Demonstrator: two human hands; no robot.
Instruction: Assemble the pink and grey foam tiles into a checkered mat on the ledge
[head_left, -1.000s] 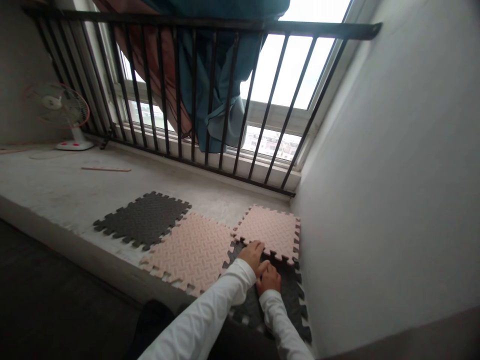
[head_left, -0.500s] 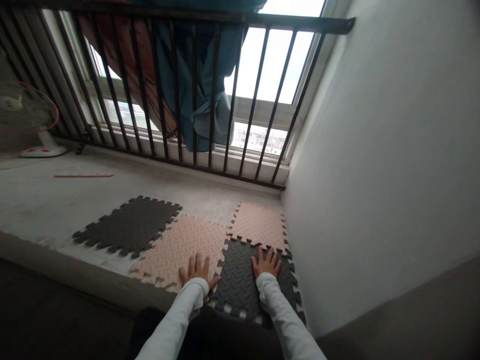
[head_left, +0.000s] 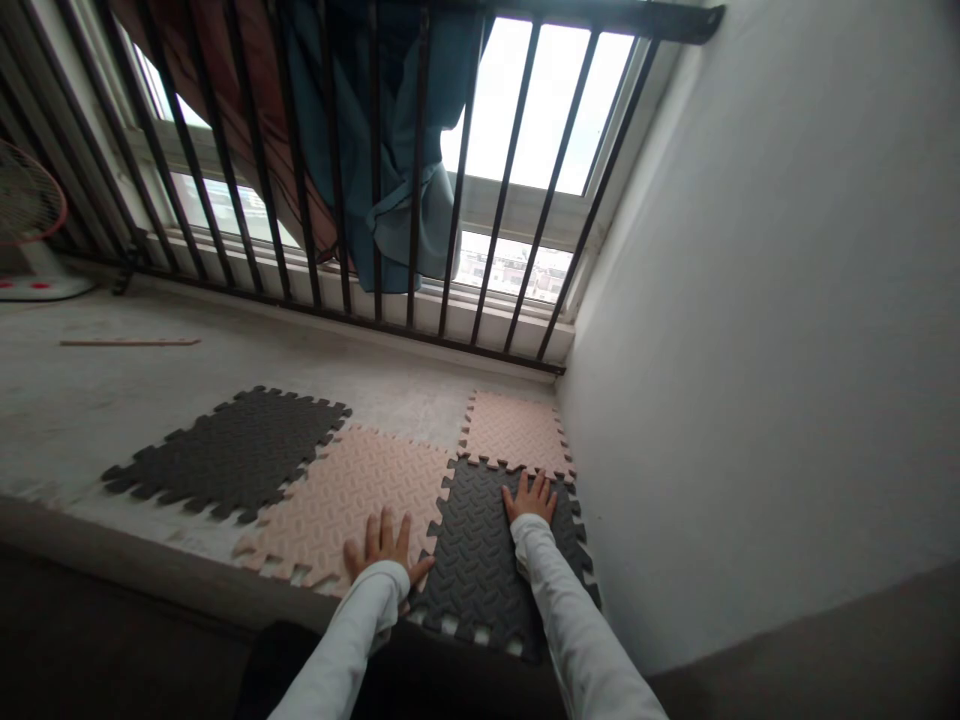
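My left hand [head_left: 384, 548] lies open, fingers spread, on the near right part of a pink foam mat tile [head_left: 367, 480]. Its thumb reaches toward the seam with a dark grey foam tile [head_left: 480, 545]. On that grey tile, close to its far edge, my right hand [head_left: 531, 497] rests flat with fingers apart. A smaller-looking pink tile [head_left: 514, 430] lies beyond, its toothed edge meeting the grey tile. Another dark grey tile [head_left: 232, 450] sits left of the first pink one, their toothed edges close together. My sleeves hide part of the near edges.
A white wall [head_left: 750, 330] rises close along the right. Dark metal railings [head_left: 420, 335] stand at the back before a window and curtains [head_left: 405, 150]. A thin pinkish strip [head_left: 131, 343] and a fan [head_left: 30, 220] are at left. The concrete ledge [head_left: 135, 555] drops off in front.
The view has tilted and shifted slightly, so the tiles appear a little lower left. Both hands stay spread on the same tiles, with little visible movement.
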